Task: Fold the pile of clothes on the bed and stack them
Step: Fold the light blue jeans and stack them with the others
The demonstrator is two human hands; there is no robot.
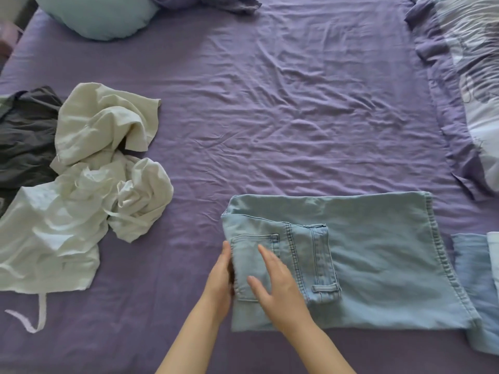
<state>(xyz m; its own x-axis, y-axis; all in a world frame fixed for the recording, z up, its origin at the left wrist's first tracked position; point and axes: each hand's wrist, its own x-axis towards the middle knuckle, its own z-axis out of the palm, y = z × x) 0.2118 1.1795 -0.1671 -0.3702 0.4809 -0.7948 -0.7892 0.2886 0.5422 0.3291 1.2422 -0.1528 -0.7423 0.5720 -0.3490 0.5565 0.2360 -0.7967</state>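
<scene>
Light blue jeans [378, 260] lie partly folded on the purple bed sheet [270, 103], back pocket facing up. My left hand [220, 279] touches the left edge of the fold with straight fingers. My right hand [278, 287] lies flat on the pocket area, fingers spread, pressing the denim. To the left sits a crumpled pile of white clothes [94, 171] with a dark grey garment [24, 139] behind it.
A light blue pillow [100, 14] lies at the far left. A patterned duvet [475, 76] with a purple border runs along the right side. More light blue fabric [480, 292] lies right of the jeans. A white strap [37, 317] trails at lower left.
</scene>
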